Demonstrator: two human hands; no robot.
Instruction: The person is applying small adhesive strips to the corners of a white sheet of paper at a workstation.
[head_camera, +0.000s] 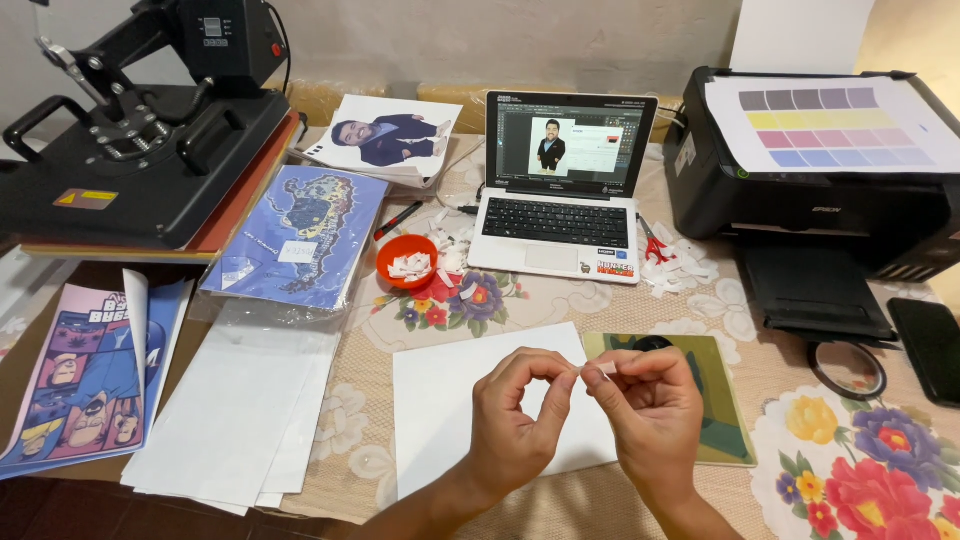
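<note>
Left hand (515, 410) and right hand (650, 405) meet fingertip to fingertip over the white sheet (440, 400). Both pinch one small strip of tape (601, 369) between thumb and forefinger — left hand curled into a ring, right hand's other fingers folded in. The strip sits in the air between the two hands, just above the sheet's right edge, not touching it.

Risks, as I judge them: the strip is tiny and looks sticky, so it could fold onto itself or cling to a fingertip — pulling the hands apart unevenly would do that. A slack pinch could drop it on the floral tablecloth (860, 460), where it would be hard to spot.

Just beside the right hand lies a green mat (715, 390), partly under it. Further out: an orange bowl (407, 260) with white scraps, red scissors (652, 245) among more scraps by the open laptop (560, 180). Black printer (800, 190) at right, heat press (130, 150) at left, printed posters (80, 380) and blank sheets (240, 420) below it. A tape roll (848, 368) sits near the table's right edge.
</note>
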